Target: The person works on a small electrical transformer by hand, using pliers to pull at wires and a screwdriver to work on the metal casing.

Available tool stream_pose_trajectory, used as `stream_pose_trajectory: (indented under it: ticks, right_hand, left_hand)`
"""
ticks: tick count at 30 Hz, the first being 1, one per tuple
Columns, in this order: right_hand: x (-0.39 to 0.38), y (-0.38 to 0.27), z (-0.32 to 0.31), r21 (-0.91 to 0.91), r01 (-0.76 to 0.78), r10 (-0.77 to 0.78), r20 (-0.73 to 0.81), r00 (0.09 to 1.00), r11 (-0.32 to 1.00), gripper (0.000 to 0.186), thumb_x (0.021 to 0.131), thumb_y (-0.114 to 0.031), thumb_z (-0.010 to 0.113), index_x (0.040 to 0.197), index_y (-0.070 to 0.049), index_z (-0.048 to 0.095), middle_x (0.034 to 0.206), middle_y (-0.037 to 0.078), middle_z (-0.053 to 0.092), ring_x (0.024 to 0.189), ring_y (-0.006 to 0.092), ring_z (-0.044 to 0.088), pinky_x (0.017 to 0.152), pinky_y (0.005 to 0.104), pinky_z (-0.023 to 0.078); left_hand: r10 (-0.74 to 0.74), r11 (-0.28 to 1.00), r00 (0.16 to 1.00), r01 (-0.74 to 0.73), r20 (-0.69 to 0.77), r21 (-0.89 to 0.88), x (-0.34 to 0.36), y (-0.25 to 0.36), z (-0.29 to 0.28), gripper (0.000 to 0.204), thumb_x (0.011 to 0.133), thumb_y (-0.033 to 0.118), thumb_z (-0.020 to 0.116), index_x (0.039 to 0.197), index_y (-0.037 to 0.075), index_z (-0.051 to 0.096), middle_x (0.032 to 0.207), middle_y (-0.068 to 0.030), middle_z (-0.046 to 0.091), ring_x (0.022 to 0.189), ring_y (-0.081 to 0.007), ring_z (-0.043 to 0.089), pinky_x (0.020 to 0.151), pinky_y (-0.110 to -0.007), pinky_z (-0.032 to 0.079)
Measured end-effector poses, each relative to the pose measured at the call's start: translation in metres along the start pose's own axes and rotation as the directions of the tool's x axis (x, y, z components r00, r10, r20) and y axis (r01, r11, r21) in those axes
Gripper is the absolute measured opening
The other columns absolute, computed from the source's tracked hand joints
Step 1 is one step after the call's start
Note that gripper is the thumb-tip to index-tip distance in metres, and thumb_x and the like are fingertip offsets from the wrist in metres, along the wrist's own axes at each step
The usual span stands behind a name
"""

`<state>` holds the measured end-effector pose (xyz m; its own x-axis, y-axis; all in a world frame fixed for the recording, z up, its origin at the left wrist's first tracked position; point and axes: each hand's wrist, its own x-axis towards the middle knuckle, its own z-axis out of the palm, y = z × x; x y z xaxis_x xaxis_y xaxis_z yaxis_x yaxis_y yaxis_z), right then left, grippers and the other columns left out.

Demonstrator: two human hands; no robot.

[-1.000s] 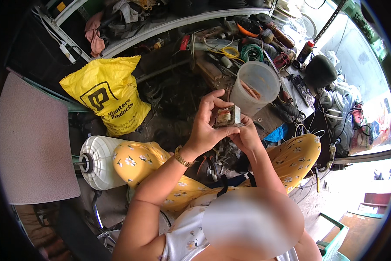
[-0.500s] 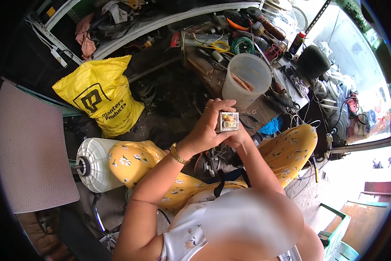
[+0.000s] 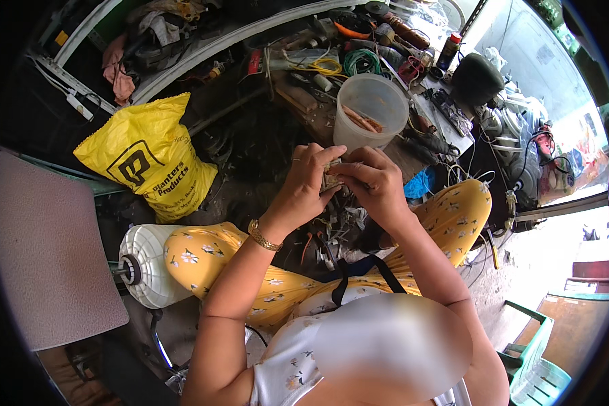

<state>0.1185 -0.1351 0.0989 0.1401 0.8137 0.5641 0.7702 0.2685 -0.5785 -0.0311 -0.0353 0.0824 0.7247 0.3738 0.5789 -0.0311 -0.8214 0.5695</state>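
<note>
Both hands meet in front of me, over the dark clutter between my knees. Between their fingers sits a small square metal-framed part (image 3: 333, 174), mostly covered; its exact kind does not show. My left hand (image 3: 304, 186), with a gold watch on the wrist, grips it from the left between thumb and fingers. From the right, my right hand (image 3: 377, 186) pinches its near side with thumb and forefinger. Just beyond the hands stands a translucent plastic tub (image 3: 394, 108) with reddish-brown sticks or strips (image 3: 362, 120) inside.
A yellow sack (image 3: 148, 159) stands at the left, near a white ribbed drum-shaped container (image 3: 152, 267) and a padded seat (image 3: 54, 250). Tools, wire coils (image 3: 362, 62) and a spray can (image 3: 448, 51) crowd the far bench. At lower right is a green plastic chair (image 3: 538, 379).
My right hand has come up from beneath the left and now pinches the metal part from the right. The part has turned, so its coppery, open face no longer shows clearly.
</note>
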Motion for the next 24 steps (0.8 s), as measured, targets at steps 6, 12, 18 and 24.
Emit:
stream_pose_trajectory:
  ticks: [6,12,18,24]
  right_hand:
    - [-0.001,-0.005,0.007,-0.137,0.119,-0.122,-0.015,0.992,0.983,0.021,0.068,-0.004,0.071,0.088,-0.010,0.071,0.085,0.003,0.060,0.077,0.0237,0.057,0.065,0.0354,0.050]
    - [-0.002,-0.003,0.007,-0.196,0.125,-0.119,0.044,0.992,0.973,0.022,0.065,-0.005,0.072,0.086,-0.010,0.070,0.087,0.002,0.061,0.077,0.0236,0.056,0.065,0.0359,0.051]
    - [0.017,0.002,-0.010,-0.092,0.109,-0.082,0.259,0.963,0.990,0.017,0.067,-0.007,0.073,0.084,-0.009,0.069,0.086,0.003,0.063,0.081,0.0254,0.056,0.069,0.0375,0.050]
    - [0.014,0.012,-0.010,-0.029,0.110,-0.098,0.279,0.955,0.993,0.012,0.071,-0.009,0.073,0.081,-0.007,0.066,0.084,0.004,0.062,0.082,0.0261,0.056,0.070,0.0377,0.050]
  left_hand:
    - [-0.021,1.000,1.000,0.021,-0.009,0.000,-0.004,-0.001,-0.001,0.080,0.063,-0.009,0.074,0.132,0.010,0.039,0.109,-0.0128,0.050,0.098,-0.0324,0.047,0.086,-0.042,0.043]
    - [-0.024,1.000,1.000,0.024,0.012,0.021,-0.005,-0.002,0.000,0.080,0.063,-0.010,0.073,0.131,0.010,0.039,0.110,-0.0125,0.050,0.100,-0.0327,0.047,0.087,-0.042,0.043]
    - [-0.003,1.000,0.999,0.004,0.043,-0.013,-0.007,-0.003,0.002,0.081,0.062,-0.009,0.075,0.131,0.011,0.038,0.106,-0.0122,0.050,0.098,-0.0324,0.048,0.086,-0.042,0.042]
    - [0.012,1.000,0.996,-0.012,0.094,0.003,-0.006,-0.004,0.004,0.081,0.062,-0.008,0.076,0.131,0.011,0.037,0.103,-0.0125,0.050,0.097,-0.0328,0.048,0.086,-0.043,0.042]
